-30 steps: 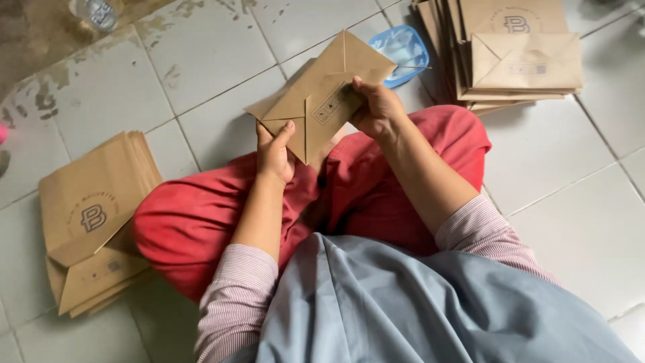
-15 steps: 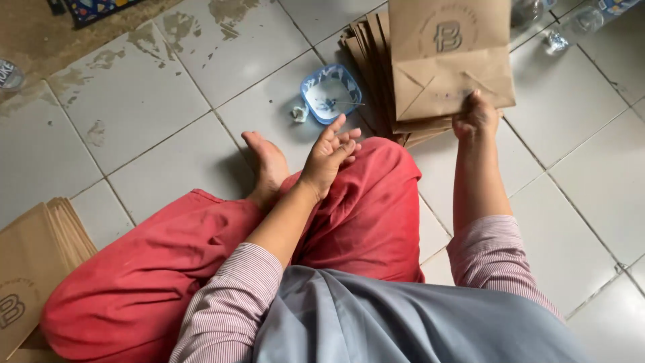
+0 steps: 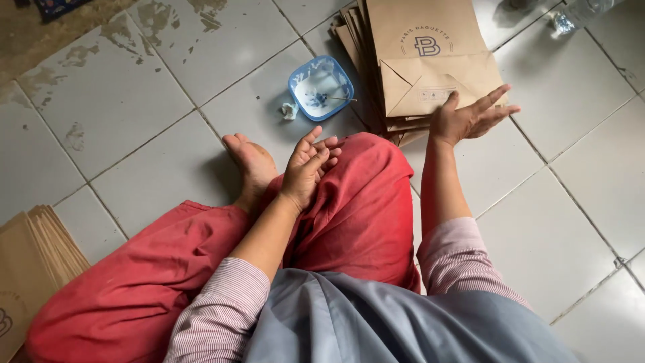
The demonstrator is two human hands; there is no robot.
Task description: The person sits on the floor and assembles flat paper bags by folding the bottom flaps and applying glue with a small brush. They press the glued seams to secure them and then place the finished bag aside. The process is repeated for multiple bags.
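My right hand lies flat, fingers spread, on the near edge of a stack of folded brown paper bags on the tiled floor ahead of me. It holds nothing. My left hand rests palm up and loosely open on my knee, in red trousers, beside my bare foot. A small blue square dish with white paste and a thin stick sits just left of the stack.
A second pile of flat brown paper bags lies at the lower left edge. A crumpled scrap sits by the dish. Clear plastic wrapping lies at the top right. The floor is pale tile with worn patches.
A second ago both hands held a folded bag above my lap. My right hand has set it on the stack ahead and now rests flat; my left hand dropped to my knee.
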